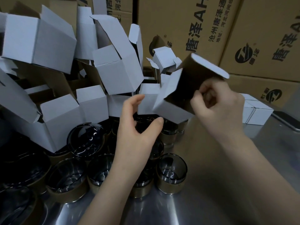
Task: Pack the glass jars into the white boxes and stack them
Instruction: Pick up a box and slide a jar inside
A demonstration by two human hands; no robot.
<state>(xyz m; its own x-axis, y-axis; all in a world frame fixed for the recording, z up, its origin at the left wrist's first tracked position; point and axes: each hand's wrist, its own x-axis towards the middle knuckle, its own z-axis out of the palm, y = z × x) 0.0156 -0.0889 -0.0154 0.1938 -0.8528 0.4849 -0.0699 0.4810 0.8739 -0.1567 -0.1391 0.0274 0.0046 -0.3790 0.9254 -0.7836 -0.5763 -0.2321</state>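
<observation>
Brown cartons (186,30) wall in our steel surface (186,205). White boxes (53,39) heap far left, glass jars (172,171) crowd near; our left hand (134,132) spreads wide above one, our right hand (215,103) grips an open box (170,109), tilted. Next, we judge, a jar goes in

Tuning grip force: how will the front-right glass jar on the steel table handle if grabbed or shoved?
The glass jar looks rigid but probably fragile, given its thin clear wall. Squat and upright on the smooth steel table, it would likely slide rather than tip. Its glossy surface may be slippery to grip.
</observation>
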